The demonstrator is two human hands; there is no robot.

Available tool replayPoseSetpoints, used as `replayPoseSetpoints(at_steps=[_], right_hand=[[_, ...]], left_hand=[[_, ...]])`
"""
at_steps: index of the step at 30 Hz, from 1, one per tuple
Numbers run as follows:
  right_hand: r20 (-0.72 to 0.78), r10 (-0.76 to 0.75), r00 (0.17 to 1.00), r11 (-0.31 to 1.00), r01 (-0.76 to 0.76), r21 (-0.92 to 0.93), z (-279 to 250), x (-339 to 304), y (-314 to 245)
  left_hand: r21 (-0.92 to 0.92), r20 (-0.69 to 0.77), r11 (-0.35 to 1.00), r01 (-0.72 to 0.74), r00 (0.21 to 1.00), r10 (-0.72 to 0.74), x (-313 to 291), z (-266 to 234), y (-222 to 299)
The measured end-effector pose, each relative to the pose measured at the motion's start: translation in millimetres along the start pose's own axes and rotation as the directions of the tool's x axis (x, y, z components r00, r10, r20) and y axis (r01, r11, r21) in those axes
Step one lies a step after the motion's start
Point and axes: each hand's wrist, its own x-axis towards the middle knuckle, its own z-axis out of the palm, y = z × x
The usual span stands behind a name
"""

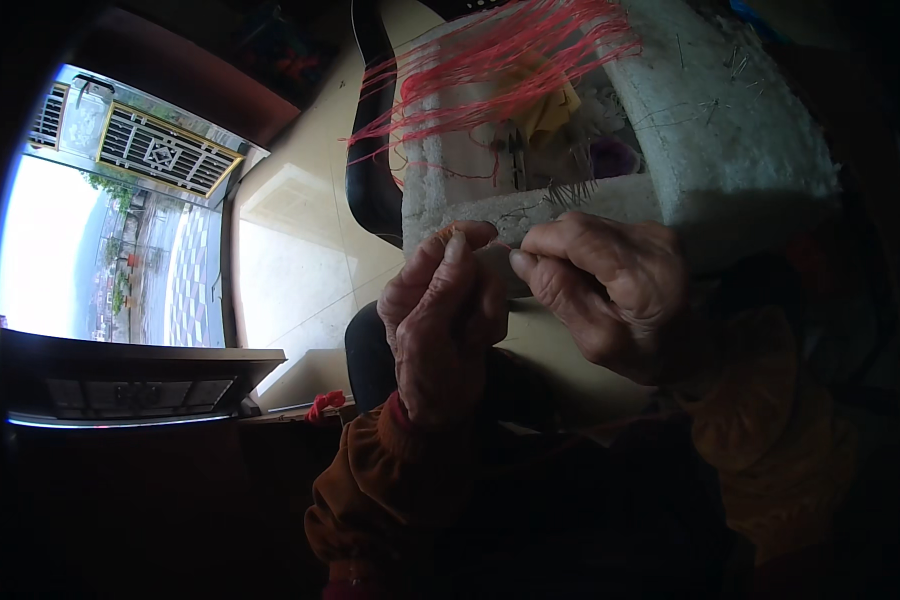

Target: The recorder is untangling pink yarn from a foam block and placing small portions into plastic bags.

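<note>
Presently, your left hand (440, 330) and right hand (615, 285) were raised, near each other, in front of a white foam box (740, 150). The left grip was pressed together at thumb and forefinger, pinching a small reddish bit (457, 231) at the tips; too fine to identify. The right grip had thumb and forefinger brought close; whether anything lay between them, you could not tell. Pink threads (510, 62) lay across the far part of the box, loose ends trailing past its left side toward a black chair (368, 195). Pins (573, 192) stood in the near rim. Yellow paper (552, 112) and something purple (615, 158) were noted inside, beneath or beside the threads.
</note>
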Motion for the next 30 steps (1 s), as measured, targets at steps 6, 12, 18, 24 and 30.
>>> replayPoseSetpoints(at_steps=[6, 12, 18, 24, 30], right_hand=[[-0.016, -0.026, 1.0, 0.999, 0.026, 0.025, 2.3, -0.8, 3.5], [0.007, -0.018, 1.0, 1.0, 0.018, -0.019, -2.5, 0.6, -2.8], [-0.002, 0.057, 0.998, 0.997, -0.057, 0.055, -2.8, 0.1, -3.1], [-0.008, 0.009, 1.0, 1.0, -0.009, -0.001, -1.2, -0.2, -1.3], [0.013, -0.001, 1.0, 0.999, 0.001, 0.037, 3.4, -2.0, 1.4]], left_hand=[[-0.075, -0.063, 0.99, 0.119, 0.99, -0.123, -0.3, 6.1, 6.1], [-0.025, -0.023, 0.997, 0.066, 0.998, -0.067, -1.1, 1.4, 2.8], [-0.094, -0.012, 0.989, 0.115, 0.993, -0.117, -0.9, 0.8, 5.4], [-0.095, -0.011, 0.991, 0.093, 0.995, -0.094, -1.8, 3.1, 2.9], [0.062, -0.003, 0.997, -0.037, 0.999, 0.038, -3.8, 1.1, 1.0]])
